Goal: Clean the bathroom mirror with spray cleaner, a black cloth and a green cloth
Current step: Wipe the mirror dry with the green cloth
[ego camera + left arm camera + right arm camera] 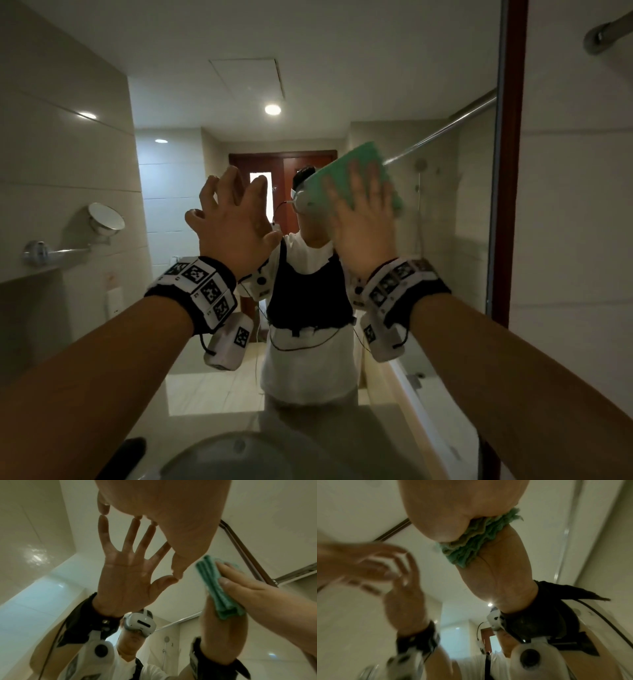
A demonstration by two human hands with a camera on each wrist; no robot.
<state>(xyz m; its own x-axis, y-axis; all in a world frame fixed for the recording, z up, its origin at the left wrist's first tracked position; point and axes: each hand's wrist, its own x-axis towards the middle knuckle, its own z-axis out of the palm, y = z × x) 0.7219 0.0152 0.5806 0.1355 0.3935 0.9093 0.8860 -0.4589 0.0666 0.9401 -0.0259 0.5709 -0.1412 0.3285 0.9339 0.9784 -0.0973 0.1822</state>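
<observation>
The bathroom mirror (pixel 342 85) fills the wall ahead and reflects me. My right hand (pixel 363 219) lies flat on a folded green cloth (pixel 359 164) and presses it against the glass at head height. In the right wrist view the palm (pixel 453 513) covers the cloth (pixel 471 545), whose folded edges show. My left hand (pixel 229 209) is empty, fingers spread, its fingertips touching the glass just left of the cloth. The left wrist view shows the left hand (pixel 171 513) meeting its reflection, with the green cloth (pixel 217 588) beside it. No spray bottle is in view.
A dark red mirror frame (pixel 510 171) runs down the right side. Below are the counter (pixel 205 421) and a round sink basin (pixel 239 455). A dark object (pixel 128 455) lies at the basin's left edge. A round swivel mirror (pixel 106 216) and a rail (pixel 51 253) hang on the left wall.
</observation>
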